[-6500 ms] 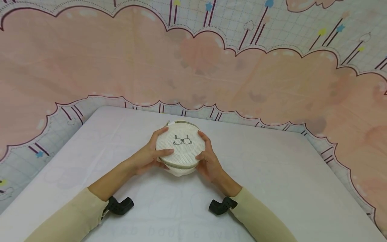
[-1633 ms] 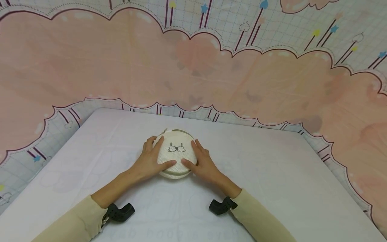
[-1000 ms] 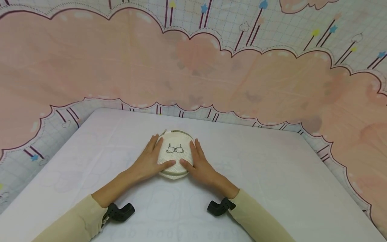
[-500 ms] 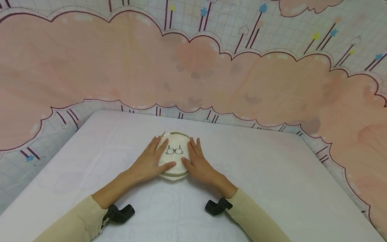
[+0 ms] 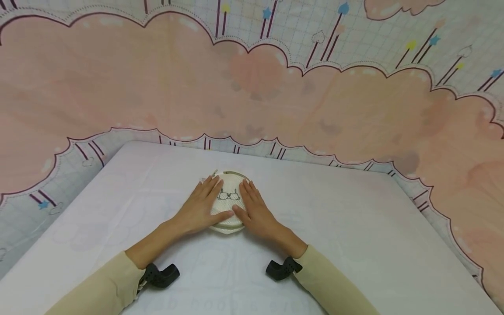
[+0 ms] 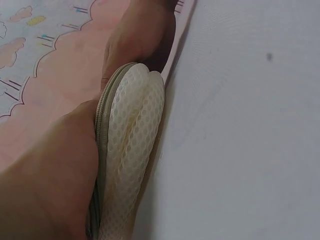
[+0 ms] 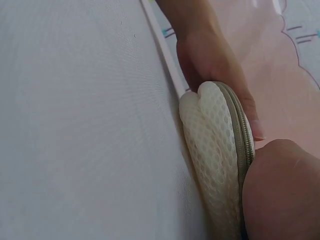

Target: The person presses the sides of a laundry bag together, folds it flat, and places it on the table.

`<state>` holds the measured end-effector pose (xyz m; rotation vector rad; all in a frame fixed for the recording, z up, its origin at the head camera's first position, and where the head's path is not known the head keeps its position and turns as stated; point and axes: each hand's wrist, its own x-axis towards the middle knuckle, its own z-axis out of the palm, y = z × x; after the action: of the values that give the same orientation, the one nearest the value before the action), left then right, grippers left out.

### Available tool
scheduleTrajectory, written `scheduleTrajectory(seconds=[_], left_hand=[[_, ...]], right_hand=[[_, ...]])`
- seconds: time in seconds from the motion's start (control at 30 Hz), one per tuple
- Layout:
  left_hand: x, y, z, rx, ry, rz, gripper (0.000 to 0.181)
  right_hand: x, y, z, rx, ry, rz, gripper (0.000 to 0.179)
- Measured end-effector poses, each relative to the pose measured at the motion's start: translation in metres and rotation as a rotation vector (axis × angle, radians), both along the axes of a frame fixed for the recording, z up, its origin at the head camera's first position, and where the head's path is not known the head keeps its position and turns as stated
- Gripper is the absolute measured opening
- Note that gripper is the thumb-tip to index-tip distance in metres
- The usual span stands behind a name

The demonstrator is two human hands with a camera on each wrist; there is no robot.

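A round, off-white mesh bra wash bag [image 5: 228, 204] with a zip around its rim and a bra print on top lies on the white table. My left hand [image 5: 199, 209] rests flat over its left side, fingers straight and thumb laid across the top. Over the right side lies my right hand [image 5: 257, 213], also with straight fingers, its thumb near the left one. In the left wrist view the bag's mesh side [image 6: 134, 135] is folded and squashed down below the zip. The right wrist view shows the same bulging side [image 7: 210, 145]. What the bag holds, if anything, is hidden.
The white tabletop [image 5: 354, 227] spreads around the bag. A pink, cloud-patterned cloth [image 5: 275, 100] hangs behind the table. Each wrist carries a black camera mount, the left one [image 5: 162, 276] and the right one [image 5: 282, 269], just above the table.
The bag, earlier gripped at its sides and tilted up, has come down flat on the table and become lower. Both hands have slid inward over its top, fingers now straight.
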<state>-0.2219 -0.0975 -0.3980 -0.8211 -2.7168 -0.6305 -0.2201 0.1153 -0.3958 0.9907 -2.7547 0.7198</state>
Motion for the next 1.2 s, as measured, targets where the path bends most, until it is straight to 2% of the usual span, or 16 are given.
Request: scheduleTrajectory(seconds=[0.13, 0.3, 0.47, 0.63, 0.93, 1.03, 1.2], left_hand=[[0.002, 0.0, 0.001, -0.006, -0.027, 0.007, 0.093], [0.002, 0.0, 0.001, -0.008, -0.022, 0.009, 0.092], [0.003, -0.001, 0.001, -0.044, -0.043, 0.01, 0.092], [0.005, 0.0, 0.003, -0.095, -0.072, 0.015, 0.091], [0.005, 0.001, 0.009, -0.134, -0.112, 0.006, 0.091], [0.006, 0.001, 0.011, -0.142, -0.122, 0.009, 0.091], [0.009, 0.003, 0.013, -0.108, -0.124, -0.008, 0.089]], right_hand=[[-0.002, -0.001, -0.001, -0.001, -0.005, 0.011, 0.063], [-0.002, -0.001, -0.001, 0.001, -0.021, 0.025, 0.064], [-0.002, 0.0, -0.002, 0.011, -0.028, 0.039, 0.064], [-0.002, 0.0, -0.001, 0.044, -0.037, 0.053, 0.063], [-0.002, 0.001, 0.006, 0.111, -0.071, 0.068, 0.064], [-0.002, 0.001, 0.008, 0.129, -0.075, 0.076, 0.064], [-0.001, 0.003, 0.01, 0.141, -0.089, 0.079, 0.064]])
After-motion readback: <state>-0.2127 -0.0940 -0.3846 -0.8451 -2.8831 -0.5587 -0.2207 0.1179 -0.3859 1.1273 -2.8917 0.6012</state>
